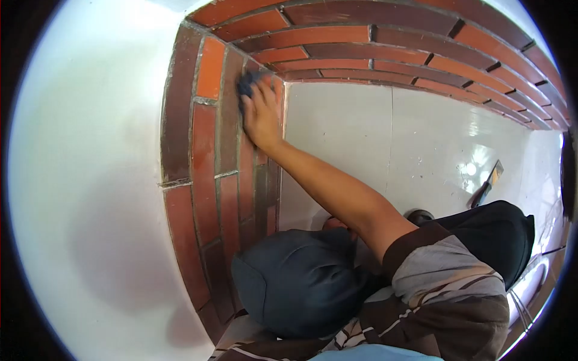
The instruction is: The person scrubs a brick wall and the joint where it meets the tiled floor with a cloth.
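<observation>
Navy cap point(295, 283); right hand point(262, 117) atop crumpled dark-blue cloth point(247, 83) on bricks point(205, 138)

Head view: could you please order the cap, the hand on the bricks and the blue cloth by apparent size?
1. cap, though nearness to the camera enlarges it.
2. right hand.
3. cloth, partly covered by that hand.

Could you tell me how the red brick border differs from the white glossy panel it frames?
The red brick border is matt, orange to dark brown; the white glossy panel is plain white with reflections. The border has many grey mortar joints; the panel shows one thin seam. The right hand presses a dark blue pad on the border, not the panel. They meet along straight edges.
</observation>
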`<state>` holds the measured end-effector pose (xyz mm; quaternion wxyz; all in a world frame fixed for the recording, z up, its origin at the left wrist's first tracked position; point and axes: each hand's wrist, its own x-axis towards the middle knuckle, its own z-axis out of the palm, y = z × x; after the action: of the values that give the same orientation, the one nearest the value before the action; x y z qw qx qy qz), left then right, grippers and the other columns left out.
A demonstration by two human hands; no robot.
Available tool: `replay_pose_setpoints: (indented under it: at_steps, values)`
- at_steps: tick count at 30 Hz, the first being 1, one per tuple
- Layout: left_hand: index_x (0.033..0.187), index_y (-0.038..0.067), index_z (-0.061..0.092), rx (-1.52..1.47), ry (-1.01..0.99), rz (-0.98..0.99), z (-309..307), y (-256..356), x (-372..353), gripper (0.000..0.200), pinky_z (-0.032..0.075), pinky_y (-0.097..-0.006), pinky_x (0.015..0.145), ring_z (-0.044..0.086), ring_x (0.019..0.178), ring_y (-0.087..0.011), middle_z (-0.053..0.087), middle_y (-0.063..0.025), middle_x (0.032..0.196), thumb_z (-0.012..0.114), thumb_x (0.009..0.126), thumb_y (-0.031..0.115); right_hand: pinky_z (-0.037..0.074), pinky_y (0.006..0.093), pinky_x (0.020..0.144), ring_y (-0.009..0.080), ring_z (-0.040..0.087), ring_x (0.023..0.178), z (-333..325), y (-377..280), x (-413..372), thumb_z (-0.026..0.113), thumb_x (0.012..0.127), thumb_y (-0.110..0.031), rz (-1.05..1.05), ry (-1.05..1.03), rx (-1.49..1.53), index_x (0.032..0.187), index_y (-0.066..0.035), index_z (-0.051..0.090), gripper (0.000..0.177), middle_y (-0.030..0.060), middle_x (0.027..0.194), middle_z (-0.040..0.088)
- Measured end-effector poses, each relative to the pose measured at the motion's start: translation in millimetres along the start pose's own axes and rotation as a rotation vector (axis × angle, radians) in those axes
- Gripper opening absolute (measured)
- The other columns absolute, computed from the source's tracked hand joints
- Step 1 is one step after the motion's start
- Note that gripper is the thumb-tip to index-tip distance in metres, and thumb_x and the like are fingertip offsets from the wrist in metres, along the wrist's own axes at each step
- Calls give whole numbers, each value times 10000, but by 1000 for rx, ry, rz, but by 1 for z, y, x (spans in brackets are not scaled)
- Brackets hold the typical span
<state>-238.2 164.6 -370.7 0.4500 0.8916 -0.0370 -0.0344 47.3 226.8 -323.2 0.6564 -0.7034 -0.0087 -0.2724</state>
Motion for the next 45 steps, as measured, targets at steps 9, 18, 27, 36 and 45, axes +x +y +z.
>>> replay_pose_setpoints:
  at_steps: [9, 18, 27, 36, 45]
  values:
    - [856, 17, 664, -10, -20, 33, 20, -8, -1, 77, 498, -371, 591, 635, 644, -302, 634, -140, 725, 701, 802, 59, 337, 446, 1091, 446, 406, 1298, 4, -9, 36, 459, 1002, -225, 113, -51, 84, 1293, 85, 496, 427, 292, 1397, 429]
    - [847, 14, 664, -34, -48, 50, 28, -8, -4, 75, 497, -369, 588, 635, 642, -298, 632, -139, 721, 703, 801, 58, 464, 508, 828, 478, 554, 954, -29, 100, -62, 505, 964, -171, 331, -227, -72, 1049, 43, 562, 237, 268, 1031, 575]
    - [837, 10, 664, -50, -32, 37, 36, -5, -5, 73, 495, -368, 585, 636, 640, -295, 631, -138, 717, 704, 799, 57, 458, 531, 767, 492, 552, 880, -14, 141, 29, 531, 934, -205, 198, -271, -179, 956, 0, 589, 214, 281, 940, 567]
    - [828, 6, 665, -19, 42, 23, 25, -14, -2, 71, 494, -367, 582, 637, 639, -291, 629, -138, 712, 706, 797, 56, 504, 483, 804, 454, 588, 952, -92, 61, -134, 609, 891, -107, 341, -621, -51, 1035, 40, 573, 209, 260, 1005, 595]
    - [931, -43, 690, 45, 277, 44, -113, 45, 99, 81, 485, -264, 604, 602, 668, -113, 662, -67, 782, 642, 875, -8, 438, 452, 940, 424, 548, 1093, -8, 120, -3, 548, 927, -159, 326, -86, 92, 1175, 47, 581, 324, 260, 1145, 593]
